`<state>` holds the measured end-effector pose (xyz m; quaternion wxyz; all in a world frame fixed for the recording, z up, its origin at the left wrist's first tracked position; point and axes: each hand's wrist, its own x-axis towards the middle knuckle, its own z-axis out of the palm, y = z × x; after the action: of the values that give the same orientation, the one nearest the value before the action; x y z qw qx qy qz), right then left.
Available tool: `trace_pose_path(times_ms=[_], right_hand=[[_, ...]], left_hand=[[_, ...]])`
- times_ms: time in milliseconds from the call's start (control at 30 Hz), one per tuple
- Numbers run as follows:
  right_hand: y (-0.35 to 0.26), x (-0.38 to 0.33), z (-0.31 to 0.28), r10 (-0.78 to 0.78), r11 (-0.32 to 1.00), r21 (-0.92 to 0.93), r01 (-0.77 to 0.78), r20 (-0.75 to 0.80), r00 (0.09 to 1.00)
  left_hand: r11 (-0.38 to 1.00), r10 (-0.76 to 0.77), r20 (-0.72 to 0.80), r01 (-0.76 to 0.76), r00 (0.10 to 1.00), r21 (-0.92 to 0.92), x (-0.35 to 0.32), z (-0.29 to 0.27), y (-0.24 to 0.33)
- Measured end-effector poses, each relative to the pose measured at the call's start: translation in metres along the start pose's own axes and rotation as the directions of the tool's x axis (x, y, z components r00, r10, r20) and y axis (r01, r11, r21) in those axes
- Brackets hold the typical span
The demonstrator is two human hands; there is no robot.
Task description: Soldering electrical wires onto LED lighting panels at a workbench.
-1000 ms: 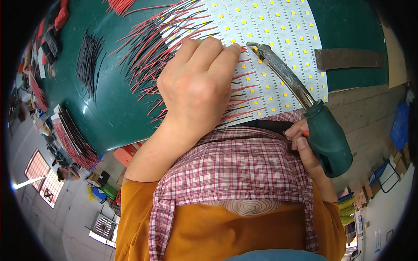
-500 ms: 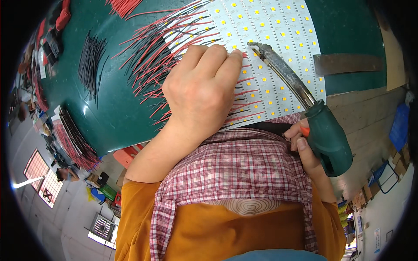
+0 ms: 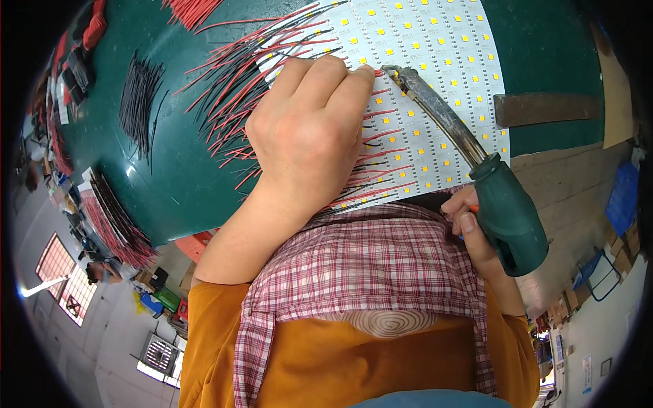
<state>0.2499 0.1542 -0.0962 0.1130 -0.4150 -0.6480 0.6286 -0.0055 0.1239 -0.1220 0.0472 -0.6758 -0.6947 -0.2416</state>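
Holding, item one: our left hand (image 3: 309,129) rests on the white LED panel (image 3: 435,81), fingers pressed together, tips pinching a red wire (image 3: 367,73) at the panel's upper rows, slightly lower than half a second ago. Item two: our right hand (image 3: 473,228) grips the green-handled soldering iron (image 3: 476,170), fingers wrapped shut; its tip stays just beside the wire. Panel lies on the green table (image 3: 190,177).

A loose bundle of thin black wires (image 3: 139,109) lies on the dark green tabletop (image 3: 183,177). A stack of red and black wire bunches (image 3: 112,221) sits at its left edge. A flat brown metal bar (image 3: 547,109) lies at right.
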Motion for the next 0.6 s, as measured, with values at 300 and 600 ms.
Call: trace_pose_path(times_ms=[300, 600], right_hand=[[-0.005, 0.002, -0.003, 0.069, 0.993, 0.097, -0.072, 0.025, 0.997], [-0.016, 0.008, -0.002, -0.01, 0.993, 0.118, 0.012, -0.023, 1.0]], left_hand=[[0.999, -0.046, 0.018, 0.046, 0.999, -0.017, 0.003, -0.001, 0.007], [0.994, -0.061, -0.009, 0.06, 0.998, -0.096, 0.009, -0.003, 0.0]])
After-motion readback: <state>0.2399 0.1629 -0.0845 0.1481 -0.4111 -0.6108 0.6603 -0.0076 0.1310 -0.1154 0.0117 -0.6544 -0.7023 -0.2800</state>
